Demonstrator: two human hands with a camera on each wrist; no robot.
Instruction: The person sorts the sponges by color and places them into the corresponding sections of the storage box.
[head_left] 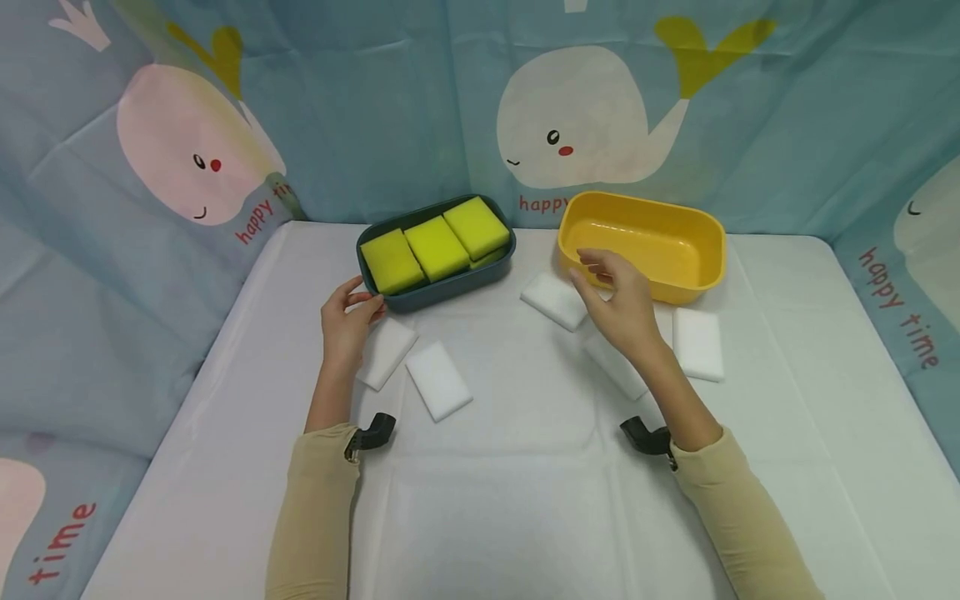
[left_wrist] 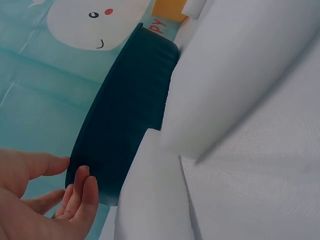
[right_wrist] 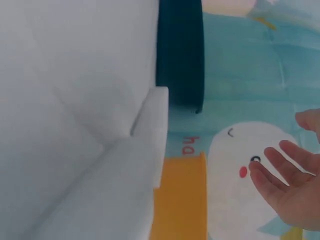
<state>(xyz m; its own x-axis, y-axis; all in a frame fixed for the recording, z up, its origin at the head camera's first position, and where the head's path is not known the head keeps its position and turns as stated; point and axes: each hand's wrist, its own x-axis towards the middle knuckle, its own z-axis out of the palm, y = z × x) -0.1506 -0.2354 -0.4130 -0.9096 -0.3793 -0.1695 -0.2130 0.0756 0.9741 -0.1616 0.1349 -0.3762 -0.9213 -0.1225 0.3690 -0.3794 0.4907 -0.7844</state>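
The left hand's (head_left: 347,323) grip was curled round the near left corner of the dark box (head_left: 450,289), which stood on the table (head_left: 510,508) holding yellow sponges (head_left: 435,247). The right hand (head_left: 621,310), fingers loose and holding nothing, was by the yellow box (head_left: 652,246). White blocks (head_left: 439,381) lay near both boxes.

The white bench (head_left: 495,517) is showing creases across its top. Toward its back edge, a dark tub (head_left: 457,289) is sitting at a slant on the left, and a yellow tub (head_left: 660,242) is sitting on the right. Two white blocks (head_left: 438,381) are lying before the dark tub; other white blocks (head_left: 698,344) are lying around the yellow tub's front.
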